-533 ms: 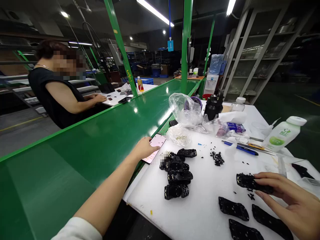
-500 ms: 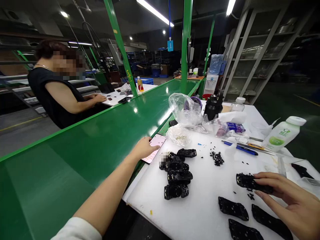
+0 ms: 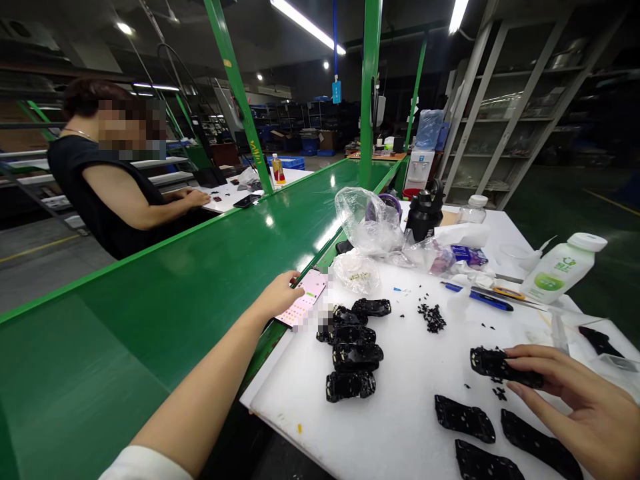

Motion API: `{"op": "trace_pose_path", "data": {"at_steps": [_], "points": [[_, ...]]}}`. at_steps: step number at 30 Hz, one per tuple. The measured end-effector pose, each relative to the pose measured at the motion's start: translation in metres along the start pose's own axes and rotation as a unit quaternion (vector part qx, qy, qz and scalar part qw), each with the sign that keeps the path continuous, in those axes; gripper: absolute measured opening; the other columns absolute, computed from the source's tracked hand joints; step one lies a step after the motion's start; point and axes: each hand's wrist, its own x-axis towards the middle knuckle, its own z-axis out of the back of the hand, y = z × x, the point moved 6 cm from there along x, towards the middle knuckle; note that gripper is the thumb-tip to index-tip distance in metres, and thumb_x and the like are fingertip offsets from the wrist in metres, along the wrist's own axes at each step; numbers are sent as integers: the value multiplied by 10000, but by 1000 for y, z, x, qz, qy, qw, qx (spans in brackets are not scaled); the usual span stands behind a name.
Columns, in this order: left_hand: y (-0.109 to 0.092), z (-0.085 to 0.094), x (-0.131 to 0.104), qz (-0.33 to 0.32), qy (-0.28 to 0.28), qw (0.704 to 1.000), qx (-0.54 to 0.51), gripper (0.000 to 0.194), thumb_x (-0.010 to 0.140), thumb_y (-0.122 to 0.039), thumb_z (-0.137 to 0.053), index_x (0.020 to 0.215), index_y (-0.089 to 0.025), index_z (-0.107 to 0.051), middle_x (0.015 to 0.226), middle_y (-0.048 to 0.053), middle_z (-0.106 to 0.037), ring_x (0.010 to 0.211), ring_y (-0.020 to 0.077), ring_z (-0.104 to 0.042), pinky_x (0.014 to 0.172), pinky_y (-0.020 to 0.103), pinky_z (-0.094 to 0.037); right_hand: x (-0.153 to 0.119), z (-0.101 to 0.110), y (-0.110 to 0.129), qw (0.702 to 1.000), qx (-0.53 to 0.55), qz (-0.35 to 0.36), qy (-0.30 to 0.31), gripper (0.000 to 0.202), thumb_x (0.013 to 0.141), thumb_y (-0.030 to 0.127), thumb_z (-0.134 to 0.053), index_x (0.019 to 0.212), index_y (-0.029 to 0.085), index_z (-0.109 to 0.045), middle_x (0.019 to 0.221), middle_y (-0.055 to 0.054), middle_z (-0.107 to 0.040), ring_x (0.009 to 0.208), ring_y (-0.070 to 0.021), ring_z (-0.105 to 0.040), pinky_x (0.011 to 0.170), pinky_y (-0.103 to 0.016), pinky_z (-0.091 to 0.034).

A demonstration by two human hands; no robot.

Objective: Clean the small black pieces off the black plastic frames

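My left hand is at the phone with a pink screen, which lies at the table's left edge. Its thumb reaches over the screen, apart from the fingers. On the right, my right hand has its fingers around a black toy car body, thumb along the near side; part of the body is hidden under the fingers. Tiny black parts lie just beside it. Closer to me are flat black car-shaped plates. Several assembled black car bodies form a column left of centre.
A pile of small black pieces is mid-table. Behind it lie a blue cutter, a plastic bag, a black flask and a white-green bottle. A green conveyor runs left; a co-worker sits beyond it.
My left thumb has drawn back left across the phone screen, and the hand has shifted slightly left. A green patch now shows on the screen. My right hand keeps its hold.
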Motion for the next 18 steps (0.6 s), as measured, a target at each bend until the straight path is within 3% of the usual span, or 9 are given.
{"op": "trace_pose_path", "data": {"at_steps": [4, 8, 18], "points": [[-10, -3, -8, -13, 4, 999, 33, 678, 820, -348, -660, 1420, -171, -398, 1436, 161, -443, 1261, 306, -491, 1056, 476, -398, -1, -3, -1, 999, -30, 4, 25, 335, 803, 586, -646, 1051, 365, -685, 1218, -3, -638, 1038, -289, -665, 759, -369, -634], [-20, -7, -14, -15, 7, 997, 70, 900, 674, -366, -683, 1472, -138, -337, 1439, 188, -437, 1339, 366, -408, 1103, 449, -338, 0, -4, 3, 999, -44, 17, 26, 344, 815, 591, -635, 1053, 347, -682, 1208, -9, -640, 1048, -284, -654, 787, -381, -624], [-26, -11, -12, 24, 4, 990, 137, 940, 612, -334, -633, 1479, -151, -319, 1468, 180, -415, 1339, 375, -405, 1047, 440, -388, 5, 0, 22, 999, -18, 47, 16, 254, 849, 502, -637, 969, 289, -707, 1183, -66, -643, 956, -268, -684, 702, -316, -629]]}}
